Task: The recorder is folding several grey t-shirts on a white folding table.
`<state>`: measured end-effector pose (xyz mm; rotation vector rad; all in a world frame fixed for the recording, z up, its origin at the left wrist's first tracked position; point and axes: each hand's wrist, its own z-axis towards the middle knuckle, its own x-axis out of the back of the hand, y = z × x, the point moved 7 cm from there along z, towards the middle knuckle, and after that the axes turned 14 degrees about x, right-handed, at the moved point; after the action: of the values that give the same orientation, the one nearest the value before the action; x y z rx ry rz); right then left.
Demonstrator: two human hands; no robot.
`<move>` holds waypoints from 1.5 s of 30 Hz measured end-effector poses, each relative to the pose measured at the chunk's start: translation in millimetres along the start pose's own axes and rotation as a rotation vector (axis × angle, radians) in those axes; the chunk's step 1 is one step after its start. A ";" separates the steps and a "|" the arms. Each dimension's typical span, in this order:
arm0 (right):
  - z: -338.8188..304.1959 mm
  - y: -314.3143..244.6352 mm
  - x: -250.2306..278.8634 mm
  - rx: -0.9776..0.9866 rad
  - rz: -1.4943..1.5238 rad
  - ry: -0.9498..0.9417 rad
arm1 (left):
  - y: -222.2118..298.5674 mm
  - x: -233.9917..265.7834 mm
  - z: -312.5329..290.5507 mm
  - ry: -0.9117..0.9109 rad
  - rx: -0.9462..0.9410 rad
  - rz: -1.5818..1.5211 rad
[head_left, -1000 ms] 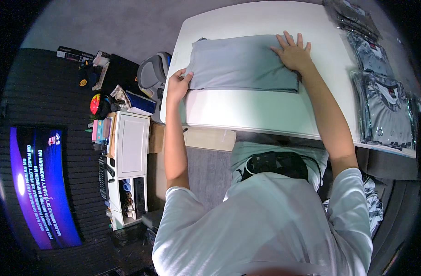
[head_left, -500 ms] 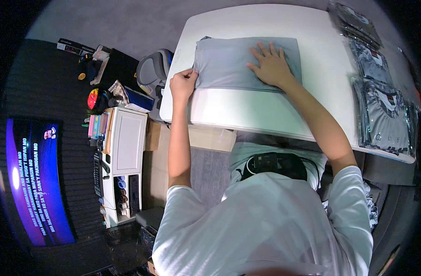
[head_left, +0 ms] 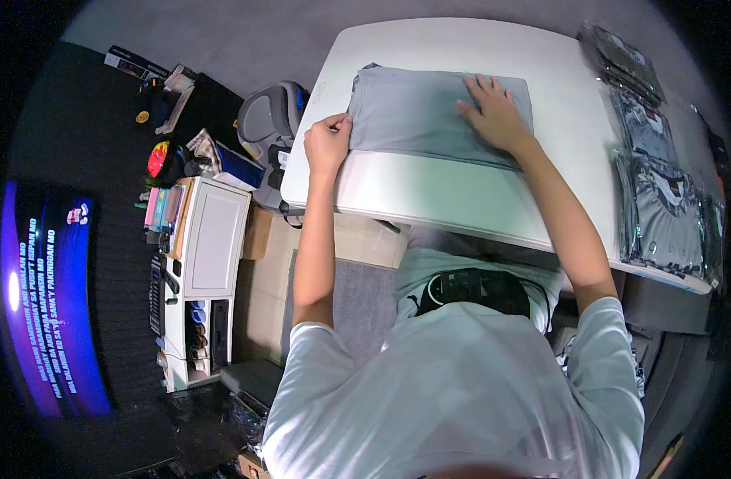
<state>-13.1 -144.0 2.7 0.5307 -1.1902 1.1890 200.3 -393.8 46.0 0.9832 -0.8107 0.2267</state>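
A folded grey shirt lies flat on the white table, its long side running left to right. My left hand is at its left edge, fingers closed in a pinch on the hem. Spread over the right part of the cloth, my right hand rests palm down with its fingers apart. A bit of darker fabric peeks out at the shirt's far left corner.
Clear-bagged shirts are stacked along the table's right end. Left of the table stand a grey chair and a white cabinet. A lit screen is at the far left.
My right hand has slid a little to the right across the shirt, fingers less spread. My left hand stays at the left edge. The whole view has shifted slightly.
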 end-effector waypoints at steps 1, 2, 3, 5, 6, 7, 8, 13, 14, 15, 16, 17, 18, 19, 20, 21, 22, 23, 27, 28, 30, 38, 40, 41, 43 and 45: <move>2.5 6.3 3.4 -0.001 0.030 0.067 | -1.5 -0.3 -0.9 -0.011 0.017 0.024; 5.6 12.8 6.2 -0.003 0.061 0.134 | -2.6 0.3 -0.2 -0.010 0.023 0.024; 9.7 19.0 4.5 0.000 0.062 0.130 | -1.5 0.3 1.8 -0.007 0.005 0.053; 18.8 30.5 13.8 -0.011 0.004 0.240 | -3.6 1.1 5.8 0.002 -0.008 0.087; 22.5 38.2 14.7 -0.008 0.008 0.238 | -6.3 -0.5 7.2 -0.012 0.011 0.129; 25.0 48.9 15.2 -0.018 0.077 0.251 | -5.5 -2.4 8.9 -0.029 0.028 0.171; 25.9 59.7 15.0 -0.029 0.146 0.263 | -1.8 -4.7 11.2 -0.030 0.028 0.176; 19.5 88.2 19.7 -0.034 0.064 0.342 | 18.9 -25.6 33.2 -0.144 0.129 0.436; 17.5 84.6 25.7 -0.072 0.005 0.330 | 20.0 -30.7 40.5 -0.258 0.204 0.480; 15.2 80.7 28.4 -0.111 -0.055 0.318 | 18.6 -32.1 44.7 -0.266 0.200 0.493; 13.6 83.2 27.9 -0.129 -0.054 0.323 | 17.6 -38.4 50.6 -0.291 0.191 0.553; 13.1 86.9 25.2 -0.145 -0.082 0.315 | 15.1 -45.4 54.9 -0.316 0.180 0.615; 13.0 91.3 23.1 -0.161 -0.109 0.306 | 12.3 -47.3 56.0 -0.274 0.150 0.646; 13.8 96.2 21.5 -0.182 -0.107 0.307 | 5.8 -52.6 55.8 -0.285 0.135 0.655; 14.8 100.8 19.3 -0.197 -0.090 0.281 | 3.7 -50.6 55.5 -0.217 0.122 0.666; 15.1 105.4 17.4 -0.211 -0.072 0.255 | 2.4 -49.6 56.3 -0.148 0.110 0.676; 14.3 111.7 17.0 -0.226 -0.070 0.255 | 5.2 -52.1 53.3 -0.157 0.098 0.683; 13.4 117.8 17.3 -0.242 -0.049 0.270 | 7.5 -52.4 51.1 -0.145 0.104 0.636; 14.9 109.1 29.8 -0.250 -0.003 0.269 | 7.5 -45.7 47.7 -0.091 0.094 0.571; 12.5 114.1 26.6 -0.257 -0.011 0.269 | 13.8 -48.5 45.4 -0.097 0.088 0.565; 3.4 125.6 30.1 -0.356 -0.234 0.312 | 25.8 -52.9 39.8 -0.084 0.095 0.608; -26.4 83.8 59.8 -0.577 0.046 -0.187 | 89.4 -59.8 15.7 0.075 -0.456 0.232; -28.8 84.9 56.8 -0.569 0.074 -0.234 | 120.4 -87.5 -0.8 -0.092 -0.538 0.076; -27.6 89.0 53.1 -0.579 0.149 -0.169 | 125.7 -100.4 -6.4 -0.128 -0.588 0.052; -27.7 100.8 40.7 -0.584 0.213 -0.103 | 134.1 -117.8 -16.9 -0.157 -0.636 0.018; -37.0 117.4 24.1 -0.633 0.515 0.066 | 132.4 -148.0 -30.4 -0.327 -0.485 0.276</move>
<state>-105.6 -61.7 -17.4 -0.3078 -1.6060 1.1498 45.1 -269.1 19.8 0.4514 -1.2342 0.0965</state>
